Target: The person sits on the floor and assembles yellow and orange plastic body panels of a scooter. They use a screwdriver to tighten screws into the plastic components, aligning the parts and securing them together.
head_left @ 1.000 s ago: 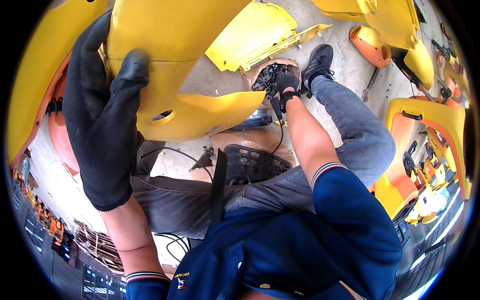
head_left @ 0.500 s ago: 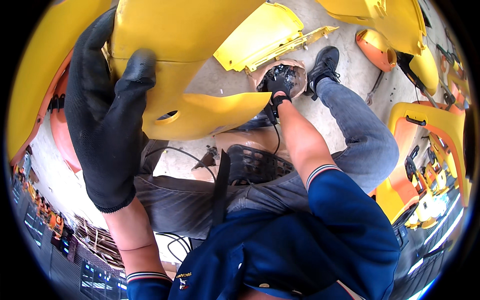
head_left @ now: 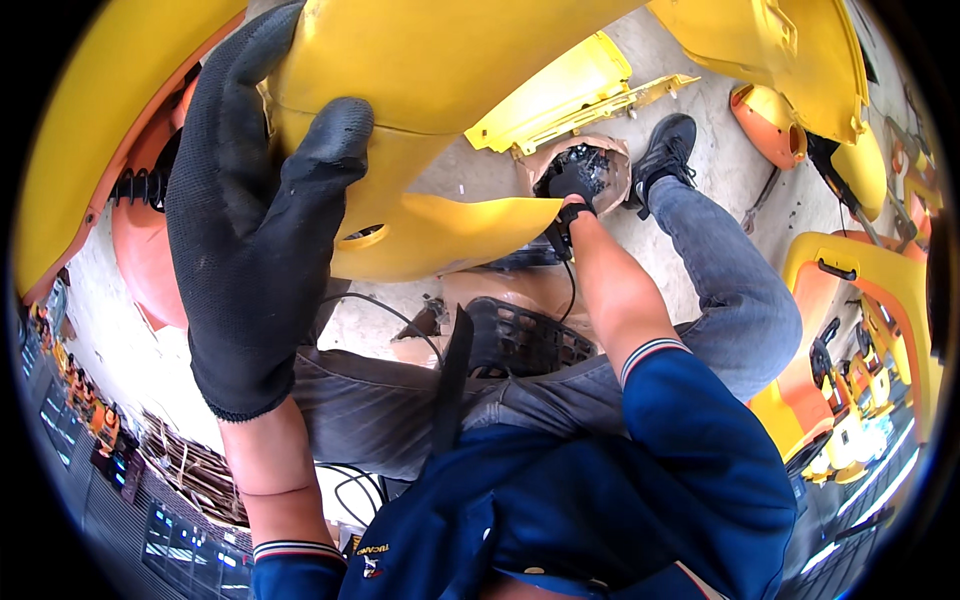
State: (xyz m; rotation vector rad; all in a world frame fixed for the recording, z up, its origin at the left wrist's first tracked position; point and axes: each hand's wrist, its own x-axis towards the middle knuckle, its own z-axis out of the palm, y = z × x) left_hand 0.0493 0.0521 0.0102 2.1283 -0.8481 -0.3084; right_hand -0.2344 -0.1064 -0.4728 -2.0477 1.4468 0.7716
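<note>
Yellow moulded plastic body panel [head_left: 440,110], large and curved, occupies the upper centre of the head view, raised in front of the seated person and above the lap. Its lower lip [head_left: 450,235] curls toward the person; a round hole shows near that lip.

Left hand [head_left: 265,215], in a black knitted work glove, grips the panel's left edge. The fingers are spread along the outer face and run upward, while the thumb [head_left: 335,135] presses on the near face, so the hand is clamped around the edge rather than flat against it. The bare forearm comes up from the lower edge of the view.

Right hand [head_left: 570,190], also in a black glove, is extended well forward and reaches into a small brown cardboard container [head_left: 615,165] that sits on the concrete floor [head_left: 720,170] just beyond the panel's lower lip. The container holds small dark parts, too small to identify. The fingers point down into it; how far they are open, and whether they hold anything, cannot be told.

A black shoe [head_left: 665,145] and a blue denim trouser leg [head_left: 730,290] lie just beside the container on its right. A black perforated basket-like part [head_left: 520,340] rests near the lap. Further yellow panels [head_left: 770,50] and orange plastic parts [head_left: 765,120] lie on the floor around the person.
</note>
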